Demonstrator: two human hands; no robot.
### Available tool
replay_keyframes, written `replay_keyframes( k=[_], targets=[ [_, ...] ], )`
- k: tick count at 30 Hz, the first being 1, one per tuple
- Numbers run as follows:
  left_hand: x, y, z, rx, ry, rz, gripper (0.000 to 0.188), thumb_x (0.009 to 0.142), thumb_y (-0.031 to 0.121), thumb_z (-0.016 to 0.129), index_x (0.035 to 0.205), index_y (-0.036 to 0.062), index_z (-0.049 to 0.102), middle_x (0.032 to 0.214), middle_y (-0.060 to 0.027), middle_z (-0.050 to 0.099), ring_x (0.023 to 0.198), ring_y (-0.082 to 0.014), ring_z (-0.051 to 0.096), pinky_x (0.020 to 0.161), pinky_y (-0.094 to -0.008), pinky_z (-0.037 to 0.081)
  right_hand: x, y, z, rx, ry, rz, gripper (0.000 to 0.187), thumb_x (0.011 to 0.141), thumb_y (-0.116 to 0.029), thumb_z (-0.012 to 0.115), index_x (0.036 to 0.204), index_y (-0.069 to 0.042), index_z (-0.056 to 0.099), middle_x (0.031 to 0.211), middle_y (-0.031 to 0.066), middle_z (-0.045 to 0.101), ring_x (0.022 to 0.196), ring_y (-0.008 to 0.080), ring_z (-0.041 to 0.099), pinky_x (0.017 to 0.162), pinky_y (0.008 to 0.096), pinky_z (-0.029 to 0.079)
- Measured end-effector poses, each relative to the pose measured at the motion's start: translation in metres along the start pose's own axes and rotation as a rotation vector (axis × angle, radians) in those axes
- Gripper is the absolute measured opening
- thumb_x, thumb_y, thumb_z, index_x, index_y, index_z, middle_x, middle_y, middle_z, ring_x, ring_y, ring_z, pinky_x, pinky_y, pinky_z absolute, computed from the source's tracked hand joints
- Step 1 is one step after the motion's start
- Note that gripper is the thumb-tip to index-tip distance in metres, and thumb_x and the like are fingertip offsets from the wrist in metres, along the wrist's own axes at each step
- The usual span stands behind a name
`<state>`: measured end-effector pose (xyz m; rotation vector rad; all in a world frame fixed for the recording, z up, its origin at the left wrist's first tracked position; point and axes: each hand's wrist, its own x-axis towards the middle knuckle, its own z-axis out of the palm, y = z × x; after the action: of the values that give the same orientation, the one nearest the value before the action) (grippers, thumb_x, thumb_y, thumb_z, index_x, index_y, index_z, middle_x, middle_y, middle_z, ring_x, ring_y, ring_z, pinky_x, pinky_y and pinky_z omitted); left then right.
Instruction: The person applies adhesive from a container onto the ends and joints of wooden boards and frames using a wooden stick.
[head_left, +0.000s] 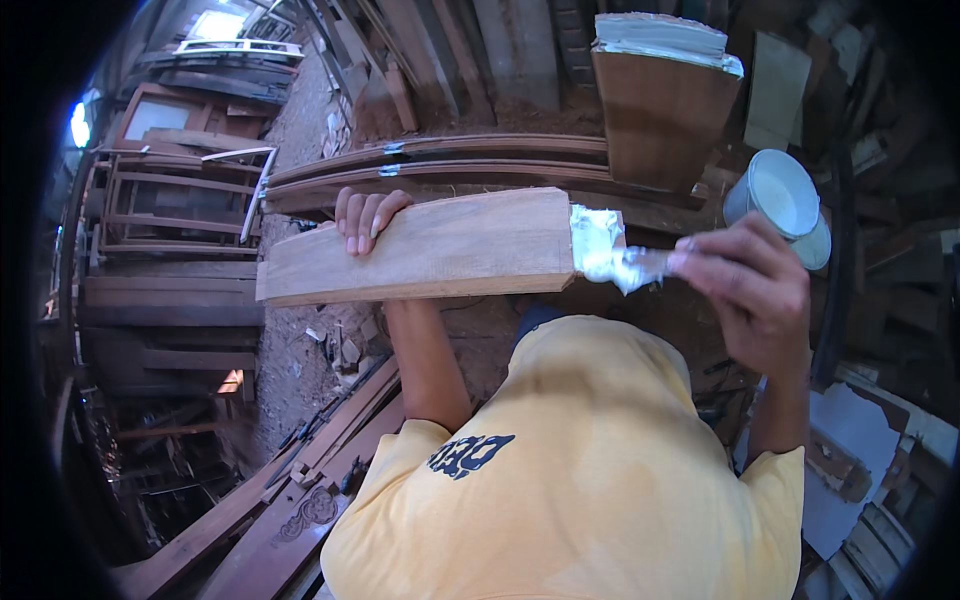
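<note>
My left hand (370,217) grips the upper edge of a pale wooden board (430,245), its fingers curled over the face and the forearm passing behind. The board is held nearly level in front of me. White paste (598,243) thickly coats the narrower tongue at its right end. In my right hand (750,290) is a thin, flat stick-like tool (650,263), pinched between thumb and fingers. Its tip lies in the paste at the tongue's edge; motion blur hides its exact kind.
A white bucket (785,195) stands just beyond my right hand. Behind it, a brown wooden panel (665,120) has a white-coated end. Long brown planks (450,160) lie beyond the board. Wooden frames (180,200) are stacked at left, and a carved plank (290,520) lies at lower left.
</note>
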<state>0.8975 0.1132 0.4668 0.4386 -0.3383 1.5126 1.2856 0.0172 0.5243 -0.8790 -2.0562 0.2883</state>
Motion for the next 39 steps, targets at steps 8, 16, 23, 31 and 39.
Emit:
replay_keyframes(
  k=[8,16,23,31,39],
  targets=[
    [0.006,-0.005,-0.003,-0.069,-0.088,-0.031,0.024,0.102,0.020,0.057,0.079,0.0142,0.054,0.060,0.0044,0.059,0.057,-0.0097,0.059,0.074,-0.0276,0.047,0.010,0.014,0.018,-0.061,0.057,0.045,0.030,0.077,0.005,0.074,0.104,-0.007,0.079,0.095,0.0068,0.074,0.077,0.0253,0.064,0.066,0.0353,0.053],
    [0.006,0.002,0.000,-0.012,0.034,0.026,0.035,0.105,0.018,0.046,0.071,0.0157,0.054,0.054,0.0059,0.059,0.051,-0.0070,0.060,0.068,-0.0253,0.048,-0.005,0.027,0.016,0.105,-0.053,0.010,0.028,0.079,0.004,0.074,0.104,-0.007,0.079,0.095,0.0068,0.074,0.078,0.0255,0.064,0.067,0.0354,0.053],
    [0.005,0.009,-0.005,-0.051,-0.022,-0.023,0.028,0.105,0.012,0.047,0.077,0.0143,0.054,0.060,0.0043,0.060,0.055,-0.0100,0.060,0.073,-0.0289,0.047,-0.006,0.030,0.022,0.190,0.156,0.128,0.027,0.081,0.004,0.077,0.106,-0.007,0.080,0.096,0.0081,0.075,0.081,0.0252,0.065,0.070,0.0348,0.053],
    [0.004,0.009,-0.005,-0.055,-0.016,-0.044,0.028,0.104,0.012,0.048,0.077,0.0141,0.054,0.060,0.0040,0.060,0.056,-0.0099,0.060,0.074,-0.0286,0.046,0.003,0.026,0.024,-0.047,0.119,0.064,0.025,0.081,0.003,0.077,0.105,-0.005,0.079,0.096,0.0091,0.075,0.081,0.0252,0.066,0.071,0.0355,0.054],
    [0.005,0.010,-0.005,-0.019,-0.056,-0.042,0.028,0.104,0.012,0.047,0.077,0.0140,0.054,0.061,0.0038,0.060,0.057,-0.0101,0.059,0.075,-0.0288,0.046,0.008,0.006,0.034,0.022,0.022,0.114,0.024,0.082,0.005,0.073,0.103,-0.004,0.078,0.093,0.0088,0.074,0.077,0.0268,0.067,0.067,0.0368,0.055]
  ],
)
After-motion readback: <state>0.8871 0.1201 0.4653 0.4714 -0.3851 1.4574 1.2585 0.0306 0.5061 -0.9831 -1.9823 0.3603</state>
